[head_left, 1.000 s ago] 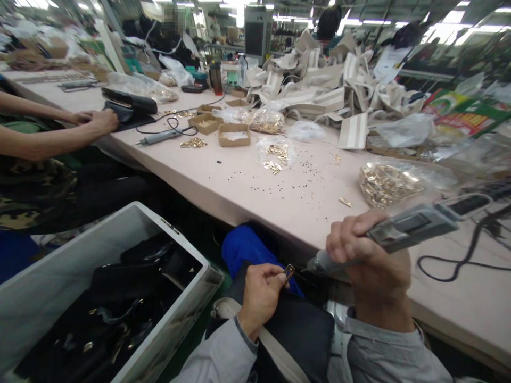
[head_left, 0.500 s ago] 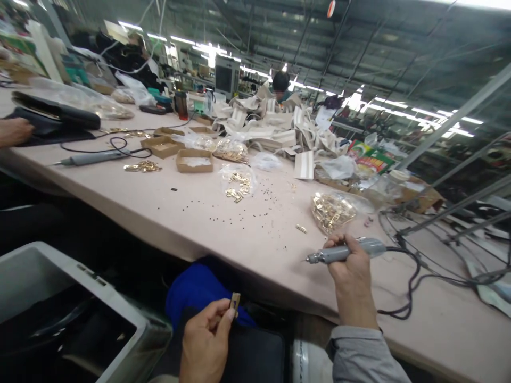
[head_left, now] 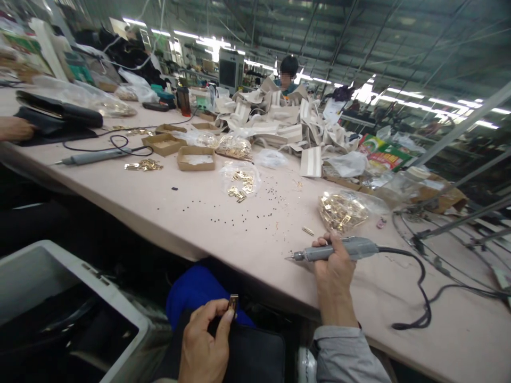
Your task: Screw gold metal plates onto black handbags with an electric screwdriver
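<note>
Clasp (head_left: 233, 302) stays pinched, roughly upright, between the thumb and index finger of our left hand (head_left: 205, 338), above the black panel (head_left: 257, 351) on our lap. The change is on the right: a second ago we had the driver (head_left: 361, 247) near the clasp, and now our right hand (head_left: 335, 268) has carried it out over the desk (head_left: 131, 191), its tip by the dark specks (head_left: 233, 223). As we judge it, attention shifts from clasp to specks; whether the tip touches one, we cannot tell. Our right fingers wrap the driver's body, holding it nearly level, tip leftward, forearm rising across the desk's edge. Our left hand hangs low, remaining fingers curled.
</note>
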A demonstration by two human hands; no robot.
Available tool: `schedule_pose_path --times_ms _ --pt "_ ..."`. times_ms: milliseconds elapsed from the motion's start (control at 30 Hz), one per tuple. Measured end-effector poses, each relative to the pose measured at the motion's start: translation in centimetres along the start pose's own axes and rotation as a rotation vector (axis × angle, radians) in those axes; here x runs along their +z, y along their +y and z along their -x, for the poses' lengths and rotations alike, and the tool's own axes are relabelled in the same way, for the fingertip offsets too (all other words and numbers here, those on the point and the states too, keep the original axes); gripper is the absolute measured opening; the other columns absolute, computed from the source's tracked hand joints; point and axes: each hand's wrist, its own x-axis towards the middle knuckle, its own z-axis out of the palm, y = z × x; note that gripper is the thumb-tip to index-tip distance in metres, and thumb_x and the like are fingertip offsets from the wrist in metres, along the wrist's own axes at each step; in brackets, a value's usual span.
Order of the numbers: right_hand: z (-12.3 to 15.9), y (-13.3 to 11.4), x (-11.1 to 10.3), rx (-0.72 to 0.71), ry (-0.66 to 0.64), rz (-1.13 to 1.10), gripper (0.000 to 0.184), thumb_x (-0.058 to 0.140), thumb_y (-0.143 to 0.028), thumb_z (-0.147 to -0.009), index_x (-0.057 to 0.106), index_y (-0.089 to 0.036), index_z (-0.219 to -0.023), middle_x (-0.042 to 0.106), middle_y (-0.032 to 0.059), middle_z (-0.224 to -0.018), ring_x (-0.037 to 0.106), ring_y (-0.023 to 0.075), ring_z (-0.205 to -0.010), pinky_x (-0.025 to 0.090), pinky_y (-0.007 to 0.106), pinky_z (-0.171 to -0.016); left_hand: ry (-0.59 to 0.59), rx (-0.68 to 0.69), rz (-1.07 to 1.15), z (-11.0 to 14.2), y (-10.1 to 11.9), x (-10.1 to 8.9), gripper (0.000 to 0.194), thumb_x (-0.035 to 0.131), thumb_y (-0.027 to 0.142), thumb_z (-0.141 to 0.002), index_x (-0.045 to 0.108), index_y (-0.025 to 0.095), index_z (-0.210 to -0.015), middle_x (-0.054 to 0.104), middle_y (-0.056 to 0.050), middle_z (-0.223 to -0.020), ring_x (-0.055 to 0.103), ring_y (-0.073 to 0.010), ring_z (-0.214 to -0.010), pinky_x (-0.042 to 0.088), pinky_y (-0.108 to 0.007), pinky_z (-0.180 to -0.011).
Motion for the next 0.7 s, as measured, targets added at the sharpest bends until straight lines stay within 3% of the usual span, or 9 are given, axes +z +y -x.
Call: schedule_pose_path --times_ms 233,700 --pt "-0.1 1.0 -0.3 0.006 0.074 -0.029 0.041 0.09 -0.029 -0.071 0.054 -0.019 -0.087 0.058 -0.0048 -0.077 0.055 0.0069 -0.061 0.056 0.022 -0.055 -0.138 -0.069 -0.001 -0.3 0.0 -0.5 0.03 0.059 0.051 -0.093 0.076 0.026 -0.092 0.078 -0.004 -0.093 0.072 -0.0247 -0.089 0.055 -0.033 -0.083" --pt "-0.7 1.4 -0.8 0.021 0.033 -0.033 0.043 0.089 -0.024 -0.07 0.051 -0.019 -0.089 0.056 -0.0072 -0.078 0.054 0.0051 -0.059 0.055 0.02 -0.058 -0.269 -0.128 -0.007 -1.3 0.3 -1.0 0.034 0.054 0.053 -0.096 0.071 0.023 -0.093 0.076 -0.003 -0.089 0.07 -0.0223 -0.081 0.053 -0.032 -0.08"
